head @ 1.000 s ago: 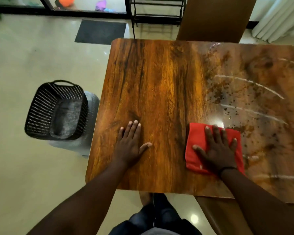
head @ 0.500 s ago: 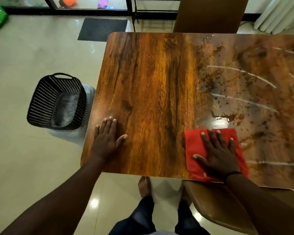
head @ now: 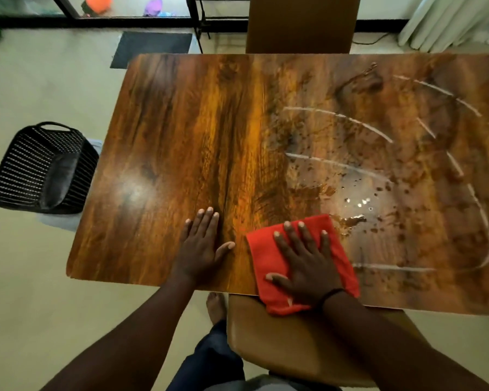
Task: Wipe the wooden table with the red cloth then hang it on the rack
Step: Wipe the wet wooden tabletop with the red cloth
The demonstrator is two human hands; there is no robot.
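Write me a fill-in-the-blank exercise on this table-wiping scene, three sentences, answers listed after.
1. The right hand presses flat on the ____ cloth.
2. The left hand rests flat on the bare wooden ____ beside the cloth.
3. On the floor left of the table stands a black ____ with a handle.

Missing words: red; table; basket

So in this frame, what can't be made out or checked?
All in the head view:
- The rack: only its lower bars show, cut off by the top edge.
- Wooden table: cut off at the right edge.
- Red cloth: middle hidden under the right hand.
- Black basket: contents blurred.
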